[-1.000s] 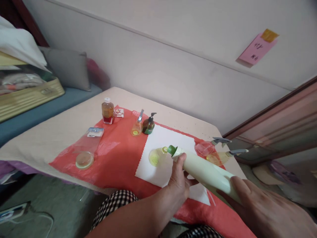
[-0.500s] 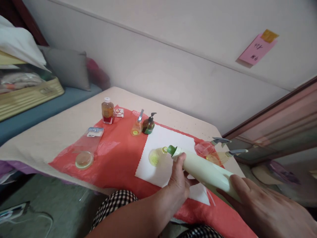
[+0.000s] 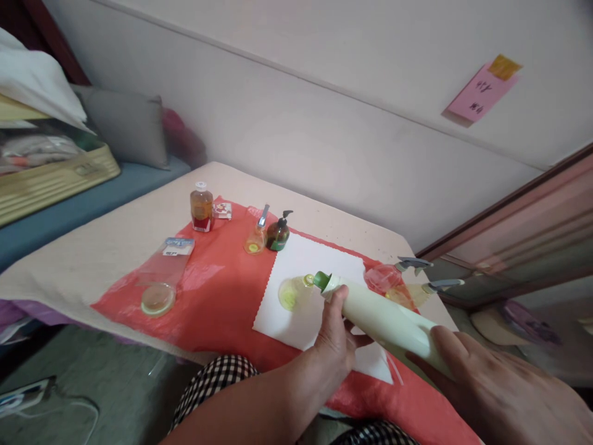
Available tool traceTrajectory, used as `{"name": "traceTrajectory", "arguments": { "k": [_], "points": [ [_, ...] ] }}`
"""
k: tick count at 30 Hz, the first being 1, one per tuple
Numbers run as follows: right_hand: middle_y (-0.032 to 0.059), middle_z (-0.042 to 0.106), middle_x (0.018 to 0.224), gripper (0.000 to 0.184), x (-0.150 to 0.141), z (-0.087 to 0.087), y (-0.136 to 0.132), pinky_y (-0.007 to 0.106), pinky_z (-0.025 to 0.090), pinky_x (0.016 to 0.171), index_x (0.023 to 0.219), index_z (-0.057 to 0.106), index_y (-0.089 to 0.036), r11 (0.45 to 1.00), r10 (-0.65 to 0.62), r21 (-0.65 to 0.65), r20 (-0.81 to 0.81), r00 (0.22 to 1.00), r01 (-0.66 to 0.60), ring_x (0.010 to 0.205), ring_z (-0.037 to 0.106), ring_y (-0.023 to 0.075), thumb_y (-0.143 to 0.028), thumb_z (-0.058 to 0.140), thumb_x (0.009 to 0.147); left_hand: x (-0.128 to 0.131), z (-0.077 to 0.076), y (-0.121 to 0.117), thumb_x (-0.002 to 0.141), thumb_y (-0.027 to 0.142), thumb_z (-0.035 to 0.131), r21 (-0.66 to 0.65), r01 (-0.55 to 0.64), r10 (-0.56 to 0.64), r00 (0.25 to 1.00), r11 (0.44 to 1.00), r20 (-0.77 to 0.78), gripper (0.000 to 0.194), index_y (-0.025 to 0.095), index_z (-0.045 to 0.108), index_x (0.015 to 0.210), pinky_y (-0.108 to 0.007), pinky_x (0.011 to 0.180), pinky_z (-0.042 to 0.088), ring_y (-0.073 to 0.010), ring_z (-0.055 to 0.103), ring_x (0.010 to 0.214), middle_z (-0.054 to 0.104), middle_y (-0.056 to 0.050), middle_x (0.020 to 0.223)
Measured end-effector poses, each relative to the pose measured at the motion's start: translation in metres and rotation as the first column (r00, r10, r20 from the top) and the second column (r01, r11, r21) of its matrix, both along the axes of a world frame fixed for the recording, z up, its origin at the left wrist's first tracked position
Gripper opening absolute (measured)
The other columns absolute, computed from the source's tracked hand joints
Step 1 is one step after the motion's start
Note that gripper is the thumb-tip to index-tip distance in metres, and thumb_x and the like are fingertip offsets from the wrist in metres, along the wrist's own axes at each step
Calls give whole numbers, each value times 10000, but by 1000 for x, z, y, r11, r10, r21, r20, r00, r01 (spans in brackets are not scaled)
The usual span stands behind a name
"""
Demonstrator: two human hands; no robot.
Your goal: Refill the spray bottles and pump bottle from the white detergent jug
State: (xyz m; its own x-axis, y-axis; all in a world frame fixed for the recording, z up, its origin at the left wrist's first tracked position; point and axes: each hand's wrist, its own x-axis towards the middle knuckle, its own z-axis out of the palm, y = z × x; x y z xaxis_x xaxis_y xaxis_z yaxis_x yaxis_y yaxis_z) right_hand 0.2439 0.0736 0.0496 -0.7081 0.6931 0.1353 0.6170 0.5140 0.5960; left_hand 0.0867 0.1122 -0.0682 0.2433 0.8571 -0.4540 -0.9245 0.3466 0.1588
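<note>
My left hand [image 3: 334, 337] wraps round the neck end of a long pale green bottle [image 3: 382, 314], thumb on top. Farther back, my right hand [image 3: 477, 371] grips its base end. The bottle is tipped, its green spout [image 3: 321, 280] pointing left and down. Close at the spout is the mouth of a small clear bottle [image 3: 299, 293] with yellow-green liquid at its bottom. Whether spout and mouth touch, I cannot tell. Under the small bottle lies a white sheet [image 3: 273, 318] with scalloped edges, on a red plastic cover [image 3: 222, 296].
Behind stand a dark green pump bottle [image 3: 278, 236], an orange-tinted spray bottle [image 3: 254, 240] and an amber bottle [image 3: 201, 210]. Pink [image 3: 382, 277] and yellow [image 3: 405, 295] spray bottles are at right. A round lid [image 3: 157, 300] and plastic packaging [image 3: 169, 259] lie left.
Almost nothing differs. Both hands keep the pale green bottle tipped at the small bottle's mouth, with only a very slight shift.
</note>
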Motion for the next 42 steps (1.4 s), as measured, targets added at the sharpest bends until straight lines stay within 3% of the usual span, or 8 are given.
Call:
{"name": "traceTrajectory", "arguments": {
  "k": [18,23,27,36,42],
  "points": [
    [-26,576,638,78,-2,3,-3,273,369,421,855,430,-242,999,-33,-28,23,999,34,447,608,179,-174,461,876,0,-1,0,816,526,606,5,-7,7,1000,1000,2,493,219,568,1200,-448,867,538,-282,562,1133,614,-116,1212],
    [-41,539,595,83,-3,1,-1,266,329,367,819,413,-253,999,27,35,-15,1000,-26,390,574,177,-196,425,879,0,0,1,811,529,604,4,3,-3,1000,1000,-2,487,218,571,1185,-458,872,530,-284,554,1139,616,-112,1199],
    [-46,539,604,62,0,-1,1,269,364,371,836,420,-255,999,30,34,-12,999,-29,389,570,177,-240,437,893,0,-1,1,795,536,619,4,3,-3,1000,1000,2,499,220,574,1179,-447,861,530,-282,559,1132,617,-110,1194],
    [-42,504,540,147,-13,5,1,258,344,339,786,372,-262,989,94,118,-13,995,-92,340,539,174,-153,325,872,0,0,1,829,528,590,6,9,-9,1000,1000,-1,491,226,557,1214,-447,861,530,-277,557,1135,610,-112,1216],
    [-43,512,555,129,-12,6,0,266,366,348,808,392,-256,992,88,90,-1,996,-88,348,546,174,-179,336,894,0,0,1,833,524,589,5,5,-5,1000,1000,3,479,223,565,1205,-449,860,532,-272,558,1130,611,-109,1217]
  ]
}}
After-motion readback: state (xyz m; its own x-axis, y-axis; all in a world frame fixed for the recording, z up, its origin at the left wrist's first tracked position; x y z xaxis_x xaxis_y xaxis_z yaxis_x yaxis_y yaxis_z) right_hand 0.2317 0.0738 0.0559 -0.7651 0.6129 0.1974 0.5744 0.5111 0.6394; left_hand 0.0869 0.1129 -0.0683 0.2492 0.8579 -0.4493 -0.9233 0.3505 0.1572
